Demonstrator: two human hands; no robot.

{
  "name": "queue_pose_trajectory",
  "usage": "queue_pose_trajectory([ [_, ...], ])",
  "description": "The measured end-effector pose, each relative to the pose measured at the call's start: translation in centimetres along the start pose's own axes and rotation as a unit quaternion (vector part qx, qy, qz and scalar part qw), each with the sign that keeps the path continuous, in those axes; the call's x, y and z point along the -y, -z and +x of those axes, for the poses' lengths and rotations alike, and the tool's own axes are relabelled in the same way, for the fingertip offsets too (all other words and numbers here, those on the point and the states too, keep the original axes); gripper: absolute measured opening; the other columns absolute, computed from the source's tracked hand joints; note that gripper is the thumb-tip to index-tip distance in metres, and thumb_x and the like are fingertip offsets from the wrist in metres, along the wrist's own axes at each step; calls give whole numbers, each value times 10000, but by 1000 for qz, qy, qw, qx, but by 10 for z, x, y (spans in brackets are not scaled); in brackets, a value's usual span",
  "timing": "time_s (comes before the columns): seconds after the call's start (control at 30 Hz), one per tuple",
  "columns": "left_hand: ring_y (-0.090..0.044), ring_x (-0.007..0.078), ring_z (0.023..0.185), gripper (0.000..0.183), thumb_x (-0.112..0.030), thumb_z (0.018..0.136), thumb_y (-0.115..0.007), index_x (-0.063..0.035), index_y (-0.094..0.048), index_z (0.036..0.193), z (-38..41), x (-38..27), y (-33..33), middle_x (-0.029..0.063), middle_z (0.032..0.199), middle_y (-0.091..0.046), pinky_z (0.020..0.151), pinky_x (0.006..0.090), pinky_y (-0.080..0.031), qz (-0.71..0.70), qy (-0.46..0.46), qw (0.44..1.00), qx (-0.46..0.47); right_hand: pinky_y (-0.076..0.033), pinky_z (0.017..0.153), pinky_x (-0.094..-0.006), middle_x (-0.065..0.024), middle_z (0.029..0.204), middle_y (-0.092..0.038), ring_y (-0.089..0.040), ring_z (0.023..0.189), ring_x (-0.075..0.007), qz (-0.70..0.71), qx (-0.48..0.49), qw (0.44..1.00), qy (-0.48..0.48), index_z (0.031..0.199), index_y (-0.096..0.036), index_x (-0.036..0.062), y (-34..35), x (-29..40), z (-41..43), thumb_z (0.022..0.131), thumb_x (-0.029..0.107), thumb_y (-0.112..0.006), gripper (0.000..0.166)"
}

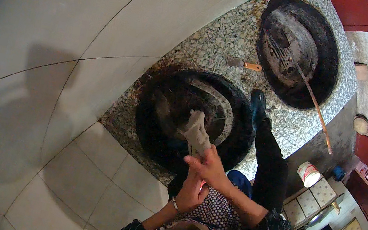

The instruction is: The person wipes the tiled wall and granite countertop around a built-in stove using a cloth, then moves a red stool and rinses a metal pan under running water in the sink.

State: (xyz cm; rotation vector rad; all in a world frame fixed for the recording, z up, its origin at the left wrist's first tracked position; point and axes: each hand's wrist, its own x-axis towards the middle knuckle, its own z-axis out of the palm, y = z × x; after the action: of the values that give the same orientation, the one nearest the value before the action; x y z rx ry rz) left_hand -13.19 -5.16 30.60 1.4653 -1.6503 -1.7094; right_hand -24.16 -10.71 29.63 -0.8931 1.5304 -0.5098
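My left hand (pixel 189 191) and my right hand (pixel 211 167) meet around the lower end of a greyish, dirty cloth or rag-like piece (pixel 198 134); its exact kind is hard to tell. The piece points away from me, above a blackened round stove opening (pixel 238 143) in the speckled stone counter. Beyond it lies a scraper with an orange-brown handle (pixel 252 67), flat on the stone. A second black round opening (pixel 326 71) holds ash and a slotted metal tool with a long wooden handle (pixel 314 97), which sticks out over the counter's edge.
A speckled stone counter (pixel 215 41) surrounds both openings, with a pale tiled wall (pixel 121 30) along its left. My dark shoe (pixel 258 104) rests on the stone between the openings. A white bucket (pixel 308 174) and a tiled worktop (pixel 310 204) stand at the right.
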Motion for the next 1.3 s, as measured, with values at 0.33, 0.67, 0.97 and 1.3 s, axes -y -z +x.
queue_pose_trajectory([
  [0.33,-387,235,1200,444,-260,918,-376,-18,-342,1289,42,109,77,123,1292,-407,1009,368,-293,-514,188,820,-168,-519,610,-354,-212,1046,-538,-605,731,-333,-244,78,907,336,705,-546,67,-28,14,-6,652,120,-599,92],
  [0.67,-380,268,1191,759,-617,773,-457,-81,-349,1300,65,178,1,98,1297,-407,998,448,-280,-882,74,416,-211,-512,520,-347,-156,1101,-556,-611,705,-280,-173,269,884,340,794,-589,123,-68,10,-7,676,135,-610,120],
  [0.97,-413,307,1164,660,-510,804,-487,-65,-374,1278,43,174,7,120,1284,-423,966,473,-344,-827,8,515,-224,-461,728,-387,-129,1141,-536,-587,857,-314,-458,113,820,324,733,-558,13,19,4,115,759,216,-617,214],
  [1.3,-447,317,1137,546,-235,776,-557,-73,-380,1266,54,249,10,130,1265,-437,921,457,-409,-773,96,575,-250,-456,706,-451,-195,943,-535,-551,840,-369,-596,-10,802,33,855,-600,69,242,-244,363,716,65,-530,156],
])
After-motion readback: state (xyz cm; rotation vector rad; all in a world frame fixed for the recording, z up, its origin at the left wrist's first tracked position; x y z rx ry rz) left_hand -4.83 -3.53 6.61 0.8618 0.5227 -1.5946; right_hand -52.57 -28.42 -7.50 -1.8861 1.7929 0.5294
